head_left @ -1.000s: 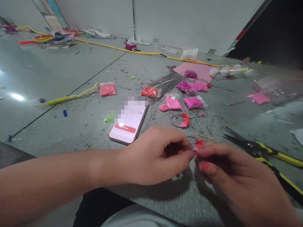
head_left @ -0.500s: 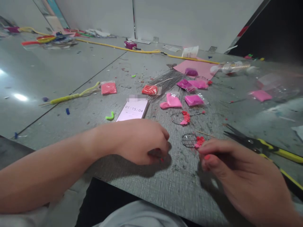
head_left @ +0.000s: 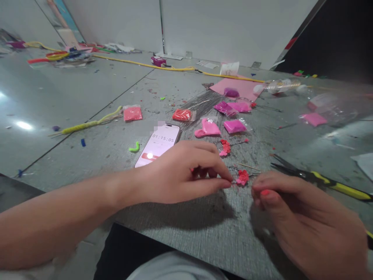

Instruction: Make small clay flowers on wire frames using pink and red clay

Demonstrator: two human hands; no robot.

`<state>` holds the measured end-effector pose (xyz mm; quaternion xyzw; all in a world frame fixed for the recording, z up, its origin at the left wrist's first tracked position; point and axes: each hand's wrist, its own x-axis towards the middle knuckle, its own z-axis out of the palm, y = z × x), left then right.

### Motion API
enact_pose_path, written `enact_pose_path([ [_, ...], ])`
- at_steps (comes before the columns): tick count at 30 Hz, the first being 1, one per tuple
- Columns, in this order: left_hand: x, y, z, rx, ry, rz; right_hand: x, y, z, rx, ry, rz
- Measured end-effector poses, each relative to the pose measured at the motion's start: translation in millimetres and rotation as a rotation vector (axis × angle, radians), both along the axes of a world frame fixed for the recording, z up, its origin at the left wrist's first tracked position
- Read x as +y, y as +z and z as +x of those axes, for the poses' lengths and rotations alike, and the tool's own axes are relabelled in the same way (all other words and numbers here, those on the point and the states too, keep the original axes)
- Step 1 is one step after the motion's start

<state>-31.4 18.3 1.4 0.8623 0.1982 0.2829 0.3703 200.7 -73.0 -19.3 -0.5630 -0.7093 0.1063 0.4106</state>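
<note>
My left hand [head_left: 198,171] is in a pinch, thumb and index fingertip at the left edge of a small round wire frame [head_left: 242,177] decorated with red and pink clay-like petals. A little red shows under its curled fingers. Just right of the frame, my right hand [head_left: 309,221] has its fingers curled together; a small red-orange bit shows at its thumb tip. What lies between those fingers is hidden. Behind my left hand lies a similar decorated wire piece [head_left: 225,147], partly covered. A thin stick [head_left: 247,167] rests between the two pieces.
Beyond my left wrist lies a phone [head_left: 159,142] showing a timer. Pliers [head_left: 314,177] lie at right. Bagged pink clay [head_left: 234,125], a red packet [head_left: 183,114], thin wires [head_left: 201,103] and a yellow-green fuzzy stem [head_left: 84,126] are spread around. A yellow cord [head_left: 145,64] crosses the back.
My left hand has moved right and its fingertips now reach the wire frame. My right hand has drawn slightly right, away from the petals. More of the phone shows.
</note>
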Motion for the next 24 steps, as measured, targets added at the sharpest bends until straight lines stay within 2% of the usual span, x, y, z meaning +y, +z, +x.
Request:
enact_pose_path([
  [2, -8, -0.3, 6, -0.199, 0.074, -0.238, -4, 2.8, 1, 0.011, 0.018, 0.033],
  [4, -18, -2.2, 11, -0.321, 0.053, -0.486, -4, 7.4, 4, -0.003, 0.107, 0.01],
  [5, -23, -3.4, 14, -0.358, 0.027, -0.57, -2, 10.0, 5, -0.063, 0.291, -0.045],
  [6, -27, -4.6, 16, -0.391, -0.006, -0.614, 1, 12.5, 7, -0.099, 0.355, -0.075],
  [8, -33, -7.1, 19, -0.452, -0.047, -0.625, 6, 16.0, 11, -0.143, 0.439, -0.063],
  [9, -35, -8.6, 19, -0.483, -0.046, -0.602, 8, 16.9, 11, -0.162, 0.436, -0.047],
  [14, -39, -17.1, 21, -0.579, 0.064, -0.511, 4, 14.0, 7, -0.26, 0.379, -0.001],
  [18, -40, -17.7, 21, -0.581, 0.06, -0.53, -5, 12.4, 2, -0.232, 0.226, 0.143],
  [24, -40, -12.3, 19, -0.543, 0.067, -0.569, -5, 15.4, 4, -0.311, 0.294, 0.163],
])
